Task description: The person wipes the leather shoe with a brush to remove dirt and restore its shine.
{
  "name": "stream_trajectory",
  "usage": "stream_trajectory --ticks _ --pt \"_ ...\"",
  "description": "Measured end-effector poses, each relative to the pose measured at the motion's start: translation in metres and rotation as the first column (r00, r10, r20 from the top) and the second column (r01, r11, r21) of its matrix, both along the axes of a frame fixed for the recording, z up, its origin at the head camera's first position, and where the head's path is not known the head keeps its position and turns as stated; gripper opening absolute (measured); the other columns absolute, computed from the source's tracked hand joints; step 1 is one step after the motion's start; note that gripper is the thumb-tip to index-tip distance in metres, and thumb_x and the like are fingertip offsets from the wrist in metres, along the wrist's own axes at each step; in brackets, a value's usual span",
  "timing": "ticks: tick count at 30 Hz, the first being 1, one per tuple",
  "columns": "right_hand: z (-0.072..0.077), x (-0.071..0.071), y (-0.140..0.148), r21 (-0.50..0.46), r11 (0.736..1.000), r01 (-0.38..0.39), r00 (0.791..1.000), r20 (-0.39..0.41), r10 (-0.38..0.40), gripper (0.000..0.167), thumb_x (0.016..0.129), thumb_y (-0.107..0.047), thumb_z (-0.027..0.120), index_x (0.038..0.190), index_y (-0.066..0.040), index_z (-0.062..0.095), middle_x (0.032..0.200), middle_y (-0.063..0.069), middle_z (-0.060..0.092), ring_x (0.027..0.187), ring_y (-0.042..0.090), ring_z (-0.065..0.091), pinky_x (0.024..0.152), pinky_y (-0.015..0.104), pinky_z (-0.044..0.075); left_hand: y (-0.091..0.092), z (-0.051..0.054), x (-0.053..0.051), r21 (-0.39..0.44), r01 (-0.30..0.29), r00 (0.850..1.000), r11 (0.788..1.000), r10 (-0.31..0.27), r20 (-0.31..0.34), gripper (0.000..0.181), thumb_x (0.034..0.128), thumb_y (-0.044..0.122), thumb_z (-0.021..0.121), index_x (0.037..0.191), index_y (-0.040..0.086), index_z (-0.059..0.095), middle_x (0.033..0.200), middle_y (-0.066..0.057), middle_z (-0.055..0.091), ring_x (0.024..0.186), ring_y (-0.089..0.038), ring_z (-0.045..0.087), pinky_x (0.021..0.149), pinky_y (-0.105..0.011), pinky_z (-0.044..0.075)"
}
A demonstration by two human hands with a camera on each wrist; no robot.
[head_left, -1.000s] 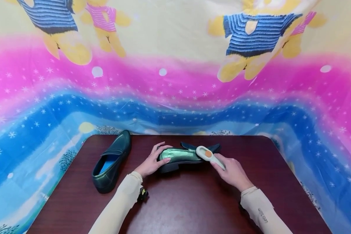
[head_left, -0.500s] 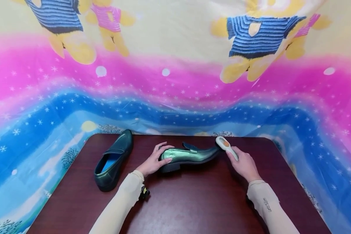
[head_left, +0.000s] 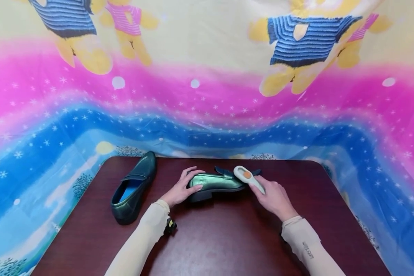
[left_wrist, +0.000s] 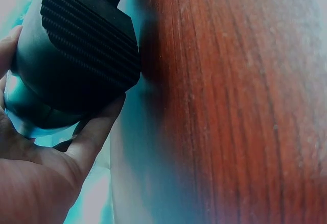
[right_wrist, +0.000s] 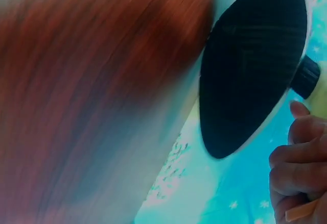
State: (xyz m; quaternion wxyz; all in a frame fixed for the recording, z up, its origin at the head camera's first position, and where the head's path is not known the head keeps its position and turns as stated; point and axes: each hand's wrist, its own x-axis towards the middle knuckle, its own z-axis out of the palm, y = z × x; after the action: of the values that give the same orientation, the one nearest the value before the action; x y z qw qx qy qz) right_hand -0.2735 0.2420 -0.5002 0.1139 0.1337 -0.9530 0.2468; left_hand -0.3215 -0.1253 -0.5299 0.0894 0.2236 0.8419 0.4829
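A green shoe (head_left: 215, 183) is being held at the worktop (head_left: 207, 237), the left hand (head_left: 177, 191) clamping its heel. The right hand (head_left: 274, 197), clamped on a brush (head_left: 249, 179), is working nearer the strap (head_left: 228, 174) than earlier. Sleeve lettering (head_left: 308, 250) is seemingly reading "LETSSLIM".

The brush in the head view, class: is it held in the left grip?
No, the right grip holds the brush, while the left grip holds a green shoe.

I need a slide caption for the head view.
Left hand grips a green loafer from behind; right hand holds a pale brush at its front; another loafer stands at left.
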Motion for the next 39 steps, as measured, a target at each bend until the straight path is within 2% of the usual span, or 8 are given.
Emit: stream_trajectory --ticks 10,17,20,23,27,30,32,39 --pt "-0.017 -0.025 0.04 -0.011 0.988 0.156 0.987 0.035 -0.155 0.041 0.107 -0.043 0.054 0.135 -0.014 0.063 0.08 0.01 0.064 0.062 0.023 0.049 0.059 0.036 0.039 0.002 -0.001 -0.002 0.01 0.004 1.0 1.0 -0.004 -0.001 0.052 0.1017 0.04 0.067 0.15 0.042 0.048 0.168 -0.002 0.016 0.155 -0.031 0.022 0.119 -0.058 0.03" --pt "-0.015 -0.036 0.047 -0.021 0.98 0.2 0.975 0.104 -0.197 0.056 0.108 -0.055 0.045 0.141 -0.012 0.06 0.1 0.017 0.071 0.069 0.026 0.054 0.063 0.04 0.041 0.003 -0.001 -0.002 0.016 -0.004 1.0 1.0 0.004 -0.012 0.051 0.1017 0.038 0.067 0.148 0.042 0.048 0.167 -0.002 0.018 0.155 -0.029 0.023 0.119 -0.055 0.029" --pt "-0.013 -0.033 0.043 -0.037 0.973 0.228 0.97 0.099 -0.223 0.059 0.108 -0.056 0.043 0.142 -0.011 0.059 0.107 0.02 0.071 0.073 0.028 0.057 0.065 0.041 0.042 0.002 0.0 -0.001 0.019 -0.005 1.0 1.0 0.005 -0.018 0.05 0.1018 0.037 0.067 0.149 0.042 0.049 0.167 -0.003 0.018 0.155 -0.03 0.023 0.119 -0.056 0.03" --pt "-0.012 -0.023 0.035 -0.087 0.973 0.215 0.974 0.095 -0.207 0.056 0.108 -0.054 0.044 0.142 -0.011 0.059 0.094 0.018 0.069 0.07 0.026 0.055 0.065 0.04 0.042 0.002 0.0 0.0 0.013 0.004 1.0 1.0 -0.004 -0.01 0.05 0.1021 0.039 0.066 0.149 0.042 0.048 0.168 -0.004 0.016 0.155 -0.031 0.022 0.119 -0.058 0.03" --pt "-0.01 -0.006 0.014 -0.138 0.986 0.091 0.993 0.086 -0.08 0.049 0.107 -0.048 0.052 0.139 -0.012 0.062 0.084 0.009 0.067 0.07 0.021 0.055 0.069 0.038 0.045 0.002 0.0 0.0 0.011 0.008 1.0 1.0 -0.008 -0.008 0.05 0.1017 0.04 0.067 0.148 0.041 0.049 0.168 -0.008 0.016 0.155 -0.031 0.022 0.119 -0.057 0.03" --pt "-0.006 0.003 0.002 -0.106 0.994 0.027 0.998 0.054 -0.021 0.044 0.105 -0.043 0.059 0.137 -0.012 0.064 0.094 0.008 0.073 0.076 0.02 0.061 0.071 0.04 0.049 0.002 0.001 -0.001 0.015 0.006 1.0 1.0 -0.006 -0.017 0.05 0.1015 0.038 0.067 0.148 0.04 0.05 0.168 -0.011 0.017 0.154 -0.03 0.023 0.118 -0.055 0.03" --pt "-0.008 0.005 0.002 -0.078 0.996 0.033 0.999 0.031 -0.031 0.043 0.104 -0.041 0.062 0.136 -0.012 0.065 0.1 0.01 0.076 0.078 0.02 0.063 0.072 0.041 0.05 0.002 0.001 0.0 0.013 0.004 1.0 1.0 -0.003 -0.019 0.05 0.1015 0.037 0.068 0.148 0.039 0.05 0.168 -0.009 0.018 0.154 -0.03 0.023 0.118 -0.055 0.03" --pt "-0.025 -0.01 0.032 -0.044 0.986 0.16 0.987 -0.014 -0.16 0.041 0.107 -0.043 0.054 0.137 -0.016 0.062 0.071 0.007 0.059 0.06 0.022 0.048 0.059 0.036 0.039 0.003 0.001 0.002 -0.009 0.008 0.999 1.0 -0.008 -0.038 0.051 0.1011 0.038 0.068 0.149 0.04 0.049 0.167 -0.002 0.018 0.156 -0.028 0.021 0.12 -0.057 0.029"
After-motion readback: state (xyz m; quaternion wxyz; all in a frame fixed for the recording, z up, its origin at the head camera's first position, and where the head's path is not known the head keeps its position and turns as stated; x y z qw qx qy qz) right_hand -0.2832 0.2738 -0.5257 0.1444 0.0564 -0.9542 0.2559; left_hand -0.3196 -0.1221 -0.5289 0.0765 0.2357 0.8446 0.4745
